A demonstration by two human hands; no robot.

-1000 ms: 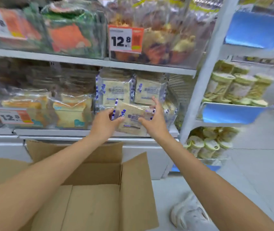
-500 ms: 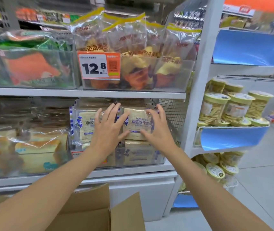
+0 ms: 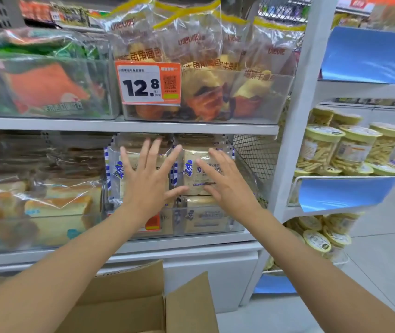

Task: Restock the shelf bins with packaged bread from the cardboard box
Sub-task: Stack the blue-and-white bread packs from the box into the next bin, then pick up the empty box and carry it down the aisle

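Packaged bread with blue-and-white checked edges stands in a clear shelf bin [image 3: 215, 228] on the lower shelf. My left hand [image 3: 147, 175] lies flat with spread fingers on the left upright pack [image 3: 116, 169]. My right hand [image 3: 225, 182] presses with straight fingers against the right upright pack [image 3: 192, 175]. More packs [image 3: 203, 216] of the same bread lie beneath them in the bin. The open cardboard box [image 3: 143, 304] sits below my arms at the bottom edge; its inside is hidden.
A bin of bagged croissants [image 3: 215, 92] with a 12.8 price tag [image 3: 148, 82] sits on the shelf above. Sliced loaves [image 3: 57, 207] fill the bin to the left. A white upright post [image 3: 297, 116] and racks of snack jars [image 3: 343, 150] stand to the right.
A second ago both hands held one bread pack in front of the bin. Now the pack stands in the bin and both hands lie flat against the upright packs. The view has tilted upward.
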